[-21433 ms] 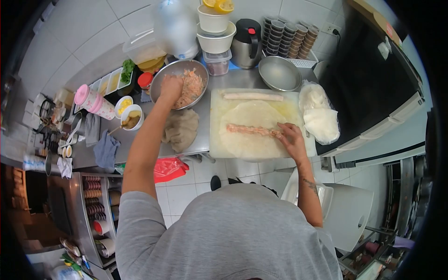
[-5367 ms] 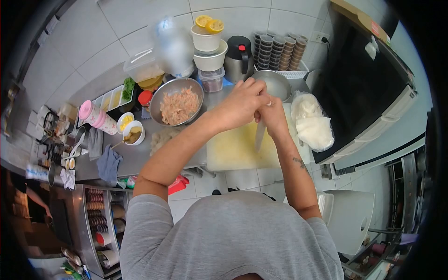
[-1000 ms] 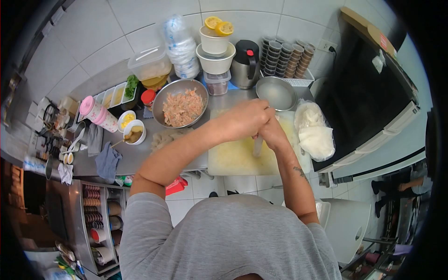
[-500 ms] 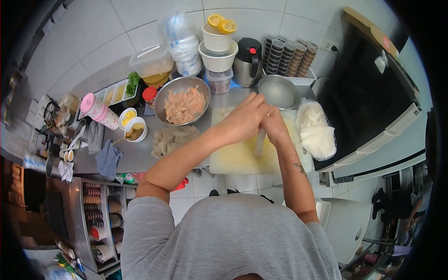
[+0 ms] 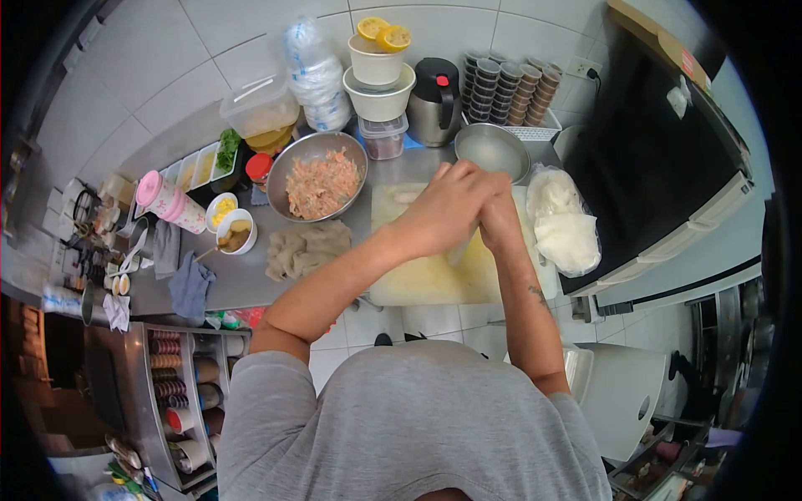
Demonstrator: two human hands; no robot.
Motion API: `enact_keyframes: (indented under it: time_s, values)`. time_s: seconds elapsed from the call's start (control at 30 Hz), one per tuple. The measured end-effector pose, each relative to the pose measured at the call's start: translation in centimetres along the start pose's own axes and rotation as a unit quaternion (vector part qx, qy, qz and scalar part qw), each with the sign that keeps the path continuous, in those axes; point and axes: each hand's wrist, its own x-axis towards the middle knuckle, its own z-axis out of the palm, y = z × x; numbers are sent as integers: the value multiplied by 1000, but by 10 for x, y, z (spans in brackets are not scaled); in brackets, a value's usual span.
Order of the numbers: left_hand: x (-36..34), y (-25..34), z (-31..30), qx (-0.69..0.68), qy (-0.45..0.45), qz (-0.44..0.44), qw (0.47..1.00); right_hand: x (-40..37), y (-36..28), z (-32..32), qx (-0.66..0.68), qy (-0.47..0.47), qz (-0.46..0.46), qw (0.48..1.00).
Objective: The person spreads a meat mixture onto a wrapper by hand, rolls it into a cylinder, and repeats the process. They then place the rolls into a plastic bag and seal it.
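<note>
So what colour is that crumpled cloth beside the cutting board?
The crumpled cloth is a greyish beige, seen best in the head view.

And we count out from the cutting board [image 5: 434,271]: one board, one knife [image 5: 457,254], two hands together over it, the left hand [image 5: 445,209] and the right hand [image 5: 499,213]! Two steel bowls, the mix-filled bowl [image 5: 322,184] at ten o'clock, the second bowl [image 5: 493,153] at one. Eleven o'clock: two citrus halves [image 5: 383,32], two white tubs [image 5: 378,93], one clear container [image 5: 383,140]. One jug [image 5: 433,108] at twelve, one red-lidded jar [image 5: 259,167] at ten. Nine o'clock, two small white bowls [image 5: 236,237], three cloths [image 5: 307,249]. One plastic bag [image 5: 568,238] at three! Small cups [image 5: 510,88] at one: several stacks, too crowded to count.
</note>
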Motion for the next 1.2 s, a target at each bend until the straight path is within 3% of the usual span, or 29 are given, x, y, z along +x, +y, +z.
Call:
enact_keyframes:
  time_s: [0.1, 0.2, 0.27, 0.37, 0.43, 0.53, 0.57, 0.63, 0.67, 0.7, 0.77, 0.8, 0.9, 0.97, 1.1, 1.2]
  values:
    - [-6, -17, 10, -77, 129, -28, 988, 3, 11, -20, 138, 18, 3, 990]
    - [-48, -47, 60, -158, 2, -167, 973, 4, 49, -51, 287, 44, -16, 957]
    - [-83, -67, 86, -198, -161, -271, 928, 0, 72, -64, 325, 78, -7, 943]
    - [-95, -94, 87, -192, -206, -287, 916, -13, 88, -81, 321, 138, 36, 936]
    - [-96, -118, 84, -110, -204, -272, 934, -18, 91, -105, 344, 149, 54, 926]
    - [-103, -119, 76, 84, -166, -208, 960, -18, 99, -122, 28, 222, 5, 975]
    - [-105, -115, 73, 160, -146, -178, 960, -23, 104, -124, -114, 167, -47, 978]
    - [-119, -113, 74, 175, -81, -195, 962, -40, 105, -121, -384, 46, -149, 910]
    - [-125, -112, 76, 183, -49, -202, 961, -43, 109, -115, -481, 11, -215, 850]
    - [-129, -109, 78, 183, -27, -225, 957, -43, 106, -104, -524, -2, -222, 822]
    - [-136, -106, 79, 186, 18, -271, 944, -37, 102, -86, -604, -29, -235, 761]
    - [-137, -108, 80, 186, 13, -270, 945, -27, 111, -92, -575, -49, -209, 789]
    - [-132, -117, 85, 186, 23, -257, 948, -1, 111, -104, -602, -111, -200, 765]
    - [-126, -126, 87, 184, 52, -230, 954, 11, 109, -107, -604, -96, -221, 760]
    - [-117, -129, 82, 147, 128, -312, 930, 6, 102, -95, -617, 3, -278, 736]
    - [-131, -137, 84, 46, 175, -375, 909, -2, 113, -91, -608, 88, -234, 754]
